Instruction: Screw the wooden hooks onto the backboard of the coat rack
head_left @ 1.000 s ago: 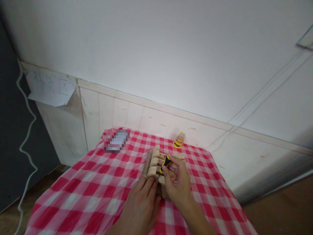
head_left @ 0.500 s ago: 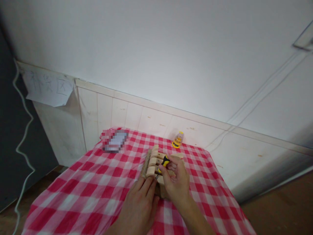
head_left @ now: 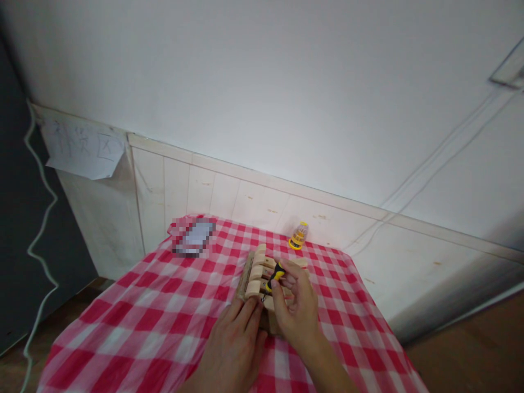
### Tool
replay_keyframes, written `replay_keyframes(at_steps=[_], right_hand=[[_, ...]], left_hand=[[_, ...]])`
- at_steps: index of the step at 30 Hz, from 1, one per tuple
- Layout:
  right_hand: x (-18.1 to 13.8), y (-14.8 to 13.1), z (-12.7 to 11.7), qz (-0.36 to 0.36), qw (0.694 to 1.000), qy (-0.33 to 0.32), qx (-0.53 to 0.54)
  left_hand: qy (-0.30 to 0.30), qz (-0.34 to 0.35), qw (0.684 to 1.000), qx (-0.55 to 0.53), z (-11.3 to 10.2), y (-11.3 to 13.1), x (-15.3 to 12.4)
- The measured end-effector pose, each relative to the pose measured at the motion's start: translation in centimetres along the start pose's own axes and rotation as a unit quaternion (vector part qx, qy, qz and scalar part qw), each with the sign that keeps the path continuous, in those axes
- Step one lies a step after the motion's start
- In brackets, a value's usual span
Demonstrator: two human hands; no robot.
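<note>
One slip of the tilted screwdriver (head_left: 275, 276), pinched in the right hand (head_left: 302, 301), could jab the left hand (head_left: 236, 339) gripping the wooden rack (head_left: 254, 287).

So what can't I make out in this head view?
In the head view:
Screwdriver: its tip is too small and blurred to tell what it touches.
Wooden rack: near end partly covered by left hand and right hand.
Flat object: pixelated, surface unreadable.
Wall fixture: cut off by right edge.
</note>
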State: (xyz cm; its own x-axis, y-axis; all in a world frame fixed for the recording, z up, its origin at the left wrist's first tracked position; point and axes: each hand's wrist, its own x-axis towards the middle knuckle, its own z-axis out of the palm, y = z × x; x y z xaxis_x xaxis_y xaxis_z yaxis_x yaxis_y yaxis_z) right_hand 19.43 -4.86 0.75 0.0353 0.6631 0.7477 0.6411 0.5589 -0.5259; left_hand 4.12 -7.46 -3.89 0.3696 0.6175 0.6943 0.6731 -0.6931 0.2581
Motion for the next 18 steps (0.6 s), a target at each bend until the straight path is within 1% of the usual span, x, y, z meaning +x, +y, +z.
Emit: replay_keyframes(at_steps=[12,18], right_hand=[[-0.09,0.40,0.13,-0.016,1.000,0.006,0.011],[0.27,0.21,-0.03,-0.019,1.000,0.011,-0.015]], left_hand=[[0.016,-0.013,1.000,-0.002,0.62,0.05,-0.38],[0.001,-0.001,1.000,0.008,0.11,-0.01,-0.06]])
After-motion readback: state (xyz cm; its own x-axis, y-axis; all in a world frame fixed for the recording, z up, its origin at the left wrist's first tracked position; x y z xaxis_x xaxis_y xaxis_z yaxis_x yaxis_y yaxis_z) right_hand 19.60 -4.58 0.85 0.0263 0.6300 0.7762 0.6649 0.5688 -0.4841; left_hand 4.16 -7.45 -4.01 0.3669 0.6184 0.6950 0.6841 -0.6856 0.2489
